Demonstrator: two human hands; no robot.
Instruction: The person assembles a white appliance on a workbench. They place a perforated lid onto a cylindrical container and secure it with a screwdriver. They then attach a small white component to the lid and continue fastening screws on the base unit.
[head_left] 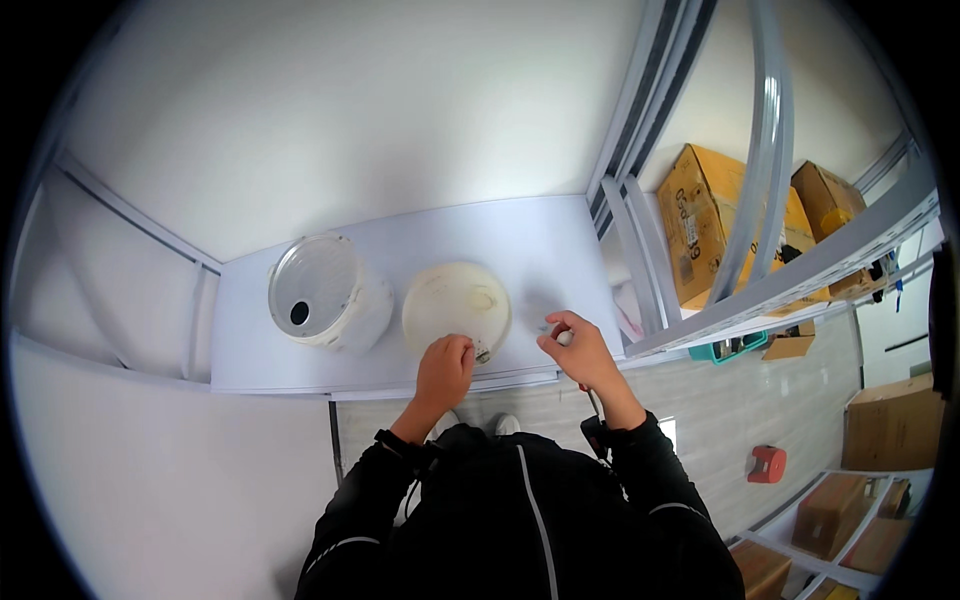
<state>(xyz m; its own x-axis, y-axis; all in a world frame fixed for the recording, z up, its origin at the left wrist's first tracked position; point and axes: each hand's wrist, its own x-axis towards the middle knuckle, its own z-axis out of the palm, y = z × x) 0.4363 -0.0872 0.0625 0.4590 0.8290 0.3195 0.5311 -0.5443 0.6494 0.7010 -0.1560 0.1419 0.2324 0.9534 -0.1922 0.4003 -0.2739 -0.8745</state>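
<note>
A round off-white lid [448,300] lies flat on the white shelf top, with a dark mark at its near edge. My left hand [445,372] is closed in a fist over that near edge; whatever its curled fingers hold, if anything, is hidden. To the right of the lid, my right hand [592,362] has its thumb and fingers bent around a small whitish thing [565,338], too small to name. An open white bucket [368,308] stands left of the lid, a black round spot showing inside it.
The white shelf top [540,235] meets a pale wall behind. Grey metal posts [640,250] rise at its right end. Beyond them are a yellow carton [712,215] and a teal bin [730,347]. A red stool [767,464] stands on the floor, near shelves with brown boxes [838,512].
</note>
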